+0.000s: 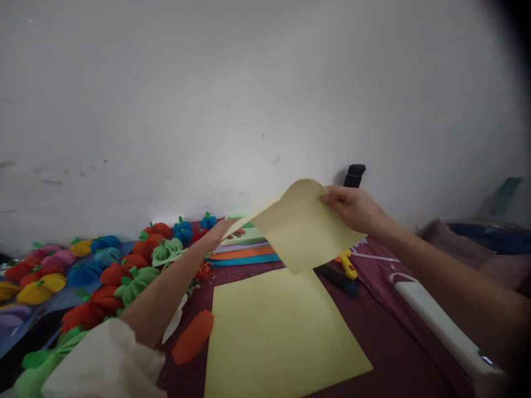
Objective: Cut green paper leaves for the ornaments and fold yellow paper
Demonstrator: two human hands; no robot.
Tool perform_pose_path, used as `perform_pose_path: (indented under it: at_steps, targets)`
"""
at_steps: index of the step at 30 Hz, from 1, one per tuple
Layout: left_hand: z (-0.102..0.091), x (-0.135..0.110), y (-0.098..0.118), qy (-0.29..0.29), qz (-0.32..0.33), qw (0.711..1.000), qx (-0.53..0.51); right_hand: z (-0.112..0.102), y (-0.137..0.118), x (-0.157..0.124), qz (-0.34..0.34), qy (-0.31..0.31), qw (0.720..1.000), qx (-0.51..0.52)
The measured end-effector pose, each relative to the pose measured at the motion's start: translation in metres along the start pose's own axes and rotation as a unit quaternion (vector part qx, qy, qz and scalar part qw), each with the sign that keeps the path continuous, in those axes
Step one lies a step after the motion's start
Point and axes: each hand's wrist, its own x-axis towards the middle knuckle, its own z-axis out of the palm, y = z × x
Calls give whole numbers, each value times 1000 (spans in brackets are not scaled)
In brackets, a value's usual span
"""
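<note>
Raised sheet: pale yellow sheet (305,226), up off the table (373,326), arched between both hands; its near corner overlaps the far edge of the flat sheet in view, contact can't be told.
Right hand: this hand (350,207) pinches the raised sheet's far right edge, thumb and fingers closed on it; an edge grip probably leaves the face unobstructed.
Left hand: this hand (222,232) is at the sheet's left end, fingers partly hidden behind it; whether they're closed can't be told. Likely there to support that side.
Arch: sheet looks thin and bendy, so spacing of the hands probably makes the curve.
Flat sheet: same yellow (274,337), squarely before the person, presumably for easy reach.
Stack: coloured sheets (246,254) beyond the left hand, lying flat, probably to keep colours together.
Glue gun: yellow (347,265), right of the flat sheet, seemingly set aside.
Pumpkins: many colours (93,307), grouped left, likely keeping the middle usable.
Orange piece: loose (193,337), just left of the flat sheet.
</note>
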Motion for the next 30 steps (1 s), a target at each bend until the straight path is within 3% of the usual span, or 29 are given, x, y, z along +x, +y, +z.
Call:
perform_pose_path:
  at_steps: [1, 2, 5, 8, 11, 13, 16, 19, 23, 28, 30]
  targets:
    - [1, -11, 9, -6, 11, 999, -35, -2, 0, -3, 40, -6, 996, 77]
    - [2, -22, 17, -13, 18, 990, -137, -3, 0, -8, 78, -15, 985, 153]
    - [12, -59, 40, -14, 48, 934, -352, 6, -4, -25, 165, -26, 927, 337]
    - [25, -94, 51, -17, 89, 876, -474, 20, -14, -48, 219, -43, 868, 445]
    - [36, -124, 52, 8, 47, 868, -494, 31, -22, -76, 264, -72, 826, 492]
    - [42, -141, 49, 11, -4, 866, -499, 36, -23, -96, 292, -135, 793, 517]
    - [51, -164, 43, -71, -52, 853, -514, 39, -18, -128, 344, -251, 713, 557]
    - [60, -182, 39, -169, -77, 837, -514, 40, -11, -154, 374, -307, 652, 583]
    - [66, -189, 41, -158, -80, 829, -531, 43, -9, -169, 394, -301, 639, 588]
    - [54, -179, 41, -155, -96, 805, -565, 56, -16, -151, 395, -170, 674, 600]
    - [48, -173, 35, -120, -91, 818, -556, 66, -16, -137, 382, -120, 687, 606]
